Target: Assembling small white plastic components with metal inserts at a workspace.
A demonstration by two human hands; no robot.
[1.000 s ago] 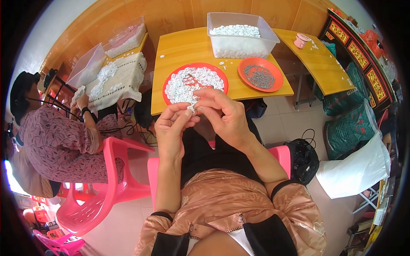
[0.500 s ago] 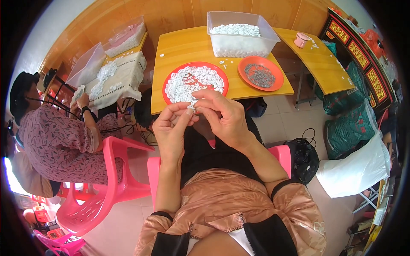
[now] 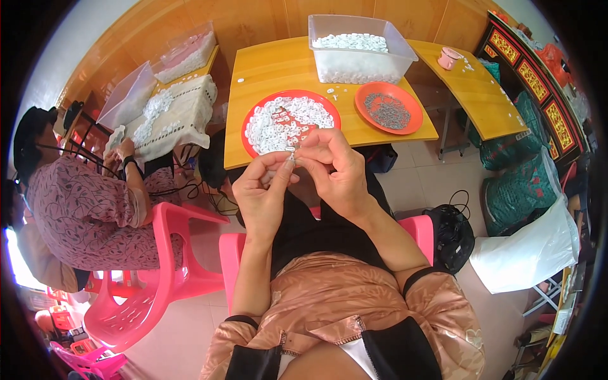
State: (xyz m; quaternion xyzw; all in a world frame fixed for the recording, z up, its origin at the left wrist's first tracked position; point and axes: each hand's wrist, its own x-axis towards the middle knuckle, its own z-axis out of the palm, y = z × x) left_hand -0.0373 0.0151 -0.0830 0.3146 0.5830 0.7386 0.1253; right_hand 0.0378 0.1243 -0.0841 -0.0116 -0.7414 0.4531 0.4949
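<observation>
My left hand (image 3: 261, 193) and my right hand (image 3: 339, 174) meet at the fingertips, just past the near edge of the table. Thumb and forefinger of the left hand pinch a small white plastic piece (image 3: 291, 158), mostly covered by the fingers. The right hand's thumb and forefinger are pressed together against it; whether they also hold a tiny part is too small to tell. Behind the hands is a red plate (image 3: 246, 126) heaped with similar white plastic pieces (image 3: 263, 130). To its right, an orange-red plate (image 3: 413, 113) holds small grey metal parts (image 3: 387, 112).
A clear plastic bin (image 3: 364, 69) of white pieces stands at the back of the yellow table (image 3: 259, 69). A pink cup (image 3: 449, 58) is on another table at right. At left, a co-worker (image 3: 95, 209) sits near a pink chair (image 3: 166, 266) and a cloth-covered table (image 3: 190, 120).
Both hands have shifted slightly to the right, still pinched together. The right fingers have curled in a little. The co-worker's hands have moved slightly.
</observation>
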